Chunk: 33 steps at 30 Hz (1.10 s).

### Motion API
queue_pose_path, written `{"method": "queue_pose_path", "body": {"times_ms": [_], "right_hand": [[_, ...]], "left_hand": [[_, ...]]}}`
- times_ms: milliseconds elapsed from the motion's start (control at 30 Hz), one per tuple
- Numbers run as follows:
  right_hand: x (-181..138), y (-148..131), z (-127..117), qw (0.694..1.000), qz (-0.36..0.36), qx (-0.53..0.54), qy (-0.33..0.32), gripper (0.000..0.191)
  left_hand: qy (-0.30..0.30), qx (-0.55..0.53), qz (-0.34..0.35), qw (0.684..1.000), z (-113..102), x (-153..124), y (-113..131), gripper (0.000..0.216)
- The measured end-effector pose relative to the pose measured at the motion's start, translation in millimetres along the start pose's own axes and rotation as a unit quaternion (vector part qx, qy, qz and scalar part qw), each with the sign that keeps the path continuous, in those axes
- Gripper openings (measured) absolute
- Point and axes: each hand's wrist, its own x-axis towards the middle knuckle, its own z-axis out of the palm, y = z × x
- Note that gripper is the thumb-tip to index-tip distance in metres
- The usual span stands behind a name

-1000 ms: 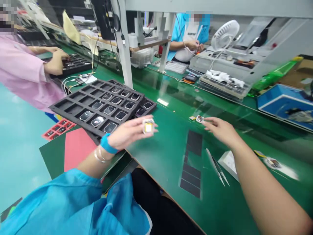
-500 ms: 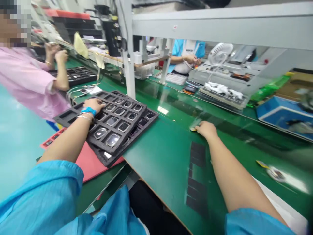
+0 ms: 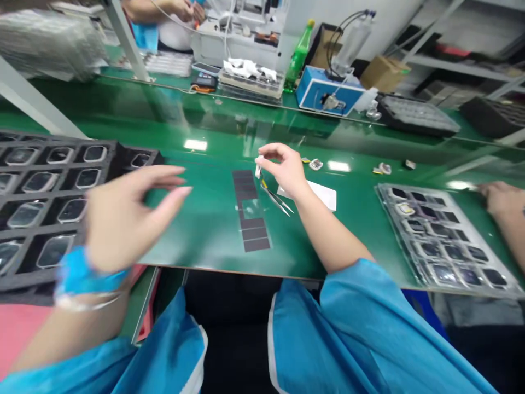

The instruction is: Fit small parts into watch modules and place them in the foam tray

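While the left hand (image 3: 131,216) hangs open over a foam tray (image 3: 61,195), the right hand (image 3: 285,169) pinches a small white part (image 3: 258,167) above tweezers (image 3: 275,198).

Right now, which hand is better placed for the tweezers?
Probably the right hand: it's just above the tweezers, though pinching a small white part. The left hand is farther off, beside the black tray.

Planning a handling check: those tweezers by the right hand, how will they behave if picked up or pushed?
The slim silvery tweezers look light and fairly stiff, though the long narrow arms probably flex when squeezed. Lying flat on the glossy green mat, they would likely slide when pushed rather than roll. The fine tips look easy to bend if dropped.
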Motion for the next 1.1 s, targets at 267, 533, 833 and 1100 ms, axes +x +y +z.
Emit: {"method": "queue_pose_path", "body": {"times_ms": [267, 533, 833, 1100], "right_hand": [[-68, 2, 0, 0.996, 0.032, 0.07, 0.036, 0.045], [-80, 5, -7, 0.993, -0.101, -0.052, 0.034, 0.007], [-90, 4, 8, 0.971, -0.157, -0.174, 0.047, 0.007], [-91, 7, 10, 0.977, -0.129, -0.165, 0.05, 0.006]], "left_hand": [[-0.311, -0.384, -0.021, 0.869, 161, 55, 12, 0.068], [-0.279, -0.533, -0.117, 0.79, 164, 41, -4, 0.055], [-0.217, -0.514, -0.034, 0.829, 171, 48, -13, 0.056], [-0.155, -0.489, -0.013, 0.858, 177, 39, -12, 0.056]]}}
